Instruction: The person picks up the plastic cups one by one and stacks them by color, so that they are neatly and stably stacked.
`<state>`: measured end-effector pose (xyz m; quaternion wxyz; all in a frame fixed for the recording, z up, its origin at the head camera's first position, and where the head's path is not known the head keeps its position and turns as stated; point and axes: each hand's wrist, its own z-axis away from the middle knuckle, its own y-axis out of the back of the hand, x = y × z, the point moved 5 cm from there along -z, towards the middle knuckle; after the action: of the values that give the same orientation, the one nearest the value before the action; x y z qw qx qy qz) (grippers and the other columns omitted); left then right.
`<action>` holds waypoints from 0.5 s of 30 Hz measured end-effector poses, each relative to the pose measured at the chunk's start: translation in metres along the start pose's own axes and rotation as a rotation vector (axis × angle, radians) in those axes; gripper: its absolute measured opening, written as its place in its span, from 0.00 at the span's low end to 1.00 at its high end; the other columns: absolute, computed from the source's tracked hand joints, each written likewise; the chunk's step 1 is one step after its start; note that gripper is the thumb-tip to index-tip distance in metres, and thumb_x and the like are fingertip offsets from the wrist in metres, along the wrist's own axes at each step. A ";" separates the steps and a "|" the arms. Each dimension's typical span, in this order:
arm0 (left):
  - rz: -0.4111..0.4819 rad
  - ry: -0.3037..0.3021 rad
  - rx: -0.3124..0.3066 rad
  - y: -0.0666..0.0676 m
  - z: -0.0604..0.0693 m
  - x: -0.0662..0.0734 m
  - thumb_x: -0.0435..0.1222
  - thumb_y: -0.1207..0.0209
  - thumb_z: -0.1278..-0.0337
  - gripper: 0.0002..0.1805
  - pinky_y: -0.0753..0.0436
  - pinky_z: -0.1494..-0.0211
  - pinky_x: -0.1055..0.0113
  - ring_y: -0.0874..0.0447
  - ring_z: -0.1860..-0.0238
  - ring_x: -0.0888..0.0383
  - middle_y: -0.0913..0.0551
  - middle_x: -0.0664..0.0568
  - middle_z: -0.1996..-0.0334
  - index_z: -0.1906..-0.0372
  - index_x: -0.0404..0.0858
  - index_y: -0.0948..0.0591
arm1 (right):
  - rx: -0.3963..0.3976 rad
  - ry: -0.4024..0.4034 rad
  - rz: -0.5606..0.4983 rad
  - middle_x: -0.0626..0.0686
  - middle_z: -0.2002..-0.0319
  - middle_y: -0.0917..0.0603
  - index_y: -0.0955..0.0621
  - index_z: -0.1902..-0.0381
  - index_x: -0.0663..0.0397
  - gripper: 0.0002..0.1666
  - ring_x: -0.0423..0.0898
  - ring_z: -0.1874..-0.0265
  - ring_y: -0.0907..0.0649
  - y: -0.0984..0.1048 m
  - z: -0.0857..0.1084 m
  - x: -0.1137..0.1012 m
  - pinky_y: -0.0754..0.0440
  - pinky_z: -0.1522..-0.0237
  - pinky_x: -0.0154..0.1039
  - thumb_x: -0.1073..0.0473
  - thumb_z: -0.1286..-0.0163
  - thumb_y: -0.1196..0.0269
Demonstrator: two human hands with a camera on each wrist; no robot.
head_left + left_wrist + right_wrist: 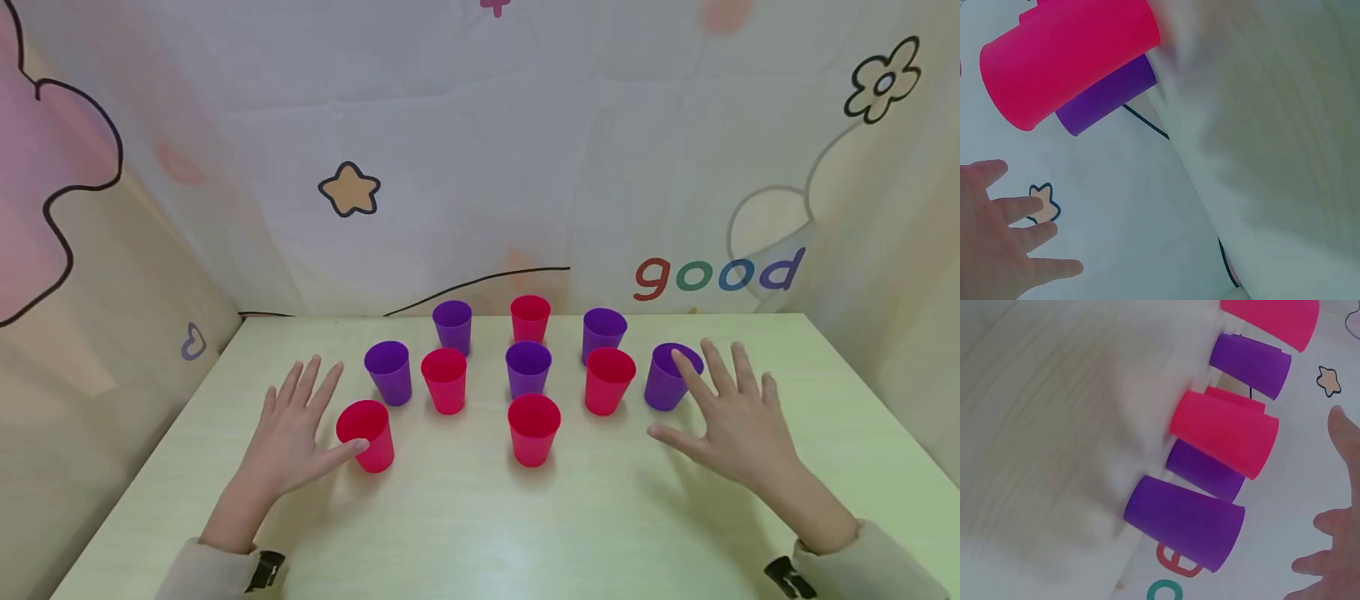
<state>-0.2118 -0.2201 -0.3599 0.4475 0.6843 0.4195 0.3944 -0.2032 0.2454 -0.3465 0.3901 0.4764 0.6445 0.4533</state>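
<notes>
Several red and purple plastic cups stand upright on the table, mouths up. My left hand [292, 442] is spread in the air beside the front-left red cup [381, 446]; its thumb overlaps that cup in the head view. A gap shows between this hand [991, 234] and the nearest red cup [1072, 59] in the left wrist view. On the other side, my right hand [742, 429] hovers with fingers spread by the rightmost purple cup [663, 387], its index finger overlapping the rim. The right wrist view shows the hand [1342, 550] apart from the purple cup [1185, 522]. Both hands hold nothing.
A red cup [534, 437] stands front and centre. Behind it are a purple cup [528, 379] and a back-row red cup [530, 321]. The pale table [480, 533] ends at a printed curtain [465, 167] behind, with cloth at both sides.
</notes>
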 end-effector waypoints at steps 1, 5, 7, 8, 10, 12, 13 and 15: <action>0.013 0.000 0.001 0.000 0.000 -0.001 0.61 0.42 0.56 0.52 0.53 0.40 0.34 0.60 0.32 0.39 0.53 0.38 0.31 0.29 0.43 0.50 | -0.001 0.007 -0.001 0.66 0.32 0.53 0.48 0.30 0.53 0.59 0.65 0.34 0.64 0.001 0.000 -0.002 0.58 0.45 0.72 0.27 0.50 0.42; 0.089 -0.015 0.016 0.001 0.002 -0.004 0.57 0.40 0.55 0.50 0.45 0.40 0.37 0.51 0.34 0.39 0.47 0.38 0.33 0.30 0.41 0.47 | 0.000 0.041 -0.040 0.66 0.33 0.48 0.43 0.31 0.55 0.58 0.68 0.34 0.57 0.005 -0.003 -0.013 0.50 0.46 0.71 0.29 0.51 0.39; 0.131 -0.020 0.013 0.001 0.002 -0.004 0.55 0.39 0.55 0.48 0.40 0.42 0.38 0.47 0.36 0.39 0.45 0.38 0.34 0.31 0.41 0.45 | -0.005 0.057 -0.067 0.67 0.34 0.44 0.41 0.33 0.58 0.56 0.68 0.35 0.52 0.006 -0.004 -0.019 0.47 0.46 0.70 0.30 0.51 0.38; 0.150 -0.020 0.009 0.000 0.003 -0.005 0.55 0.39 0.55 0.47 0.38 0.44 0.39 0.45 0.36 0.39 0.43 0.38 0.35 0.31 0.41 0.44 | -0.011 0.063 -0.080 0.67 0.35 0.43 0.40 0.33 0.58 0.56 0.68 0.36 0.50 0.006 -0.005 -0.022 0.46 0.45 0.69 0.31 0.51 0.38; 0.182 -0.008 -0.009 0.000 0.003 -0.006 0.54 0.38 0.55 0.46 0.34 0.47 0.38 0.43 0.38 0.40 0.41 0.38 0.36 0.31 0.41 0.43 | -0.021 0.073 -0.106 0.67 0.37 0.39 0.38 0.34 0.59 0.54 0.68 0.37 0.45 0.007 -0.007 -0.029 0.44 0.45 0.67 0.32 0.51 0.37; 0.207 0.011 -0.031 -0.001 0.003 -0.006 0.55 0.38 0.55 0.45 0.33 0.48 0.38 0.42 0.38 0.41 0.40 0.39 0.37 0.32 0.42 0.42 | -0.017 0.084 -0.142 0.67 0.38 0.36 0.36 0.36 0.59 0.53 0.67 0.39 0.41 0.006 -0.010 -0.035 0.41 0.45 0.66 0.33 0.51 0.36; 0.218 0.021 -0.040 -0.001 0.003 -0.007 0.55 0.38 0.55 0.45 0.32 0.49 0.38 0.41 0.38 0.41 0.39 0.40 0.37 0.32 0.43 0.41 | -0.013 0.086 -0.171 0.66 0.39 0.34 0.35 0.36 0.59 0.52 0.66 0.40 0.40 0.006 -0.011 -0.038 0.40 0.46 0.66 0.34 0.51 0.35; 0.242 0.033 -0.048 -0.002 0.002 -0.008 0.55 0.38 0.55 0.44 0.32 0.49 0.39 0.40 0.39 0.42 0.37 0.41 0.38 0.33 0.43 0.39 | 0.015 0.094 -0.253 0.64 0.42 0.30 0.32 0.39 0.59 0.49 0.64 0.42 0.36 0.006 -0.013 -0.044 0.36 0.48 0.65 0.37 0.52 0.33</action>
<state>-0.2131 -0.2277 -0.3641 0.4058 0.7123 0.3318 0.4667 -0.2031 0.2014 -0.3337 0.4097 0.3725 0.7204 0.4177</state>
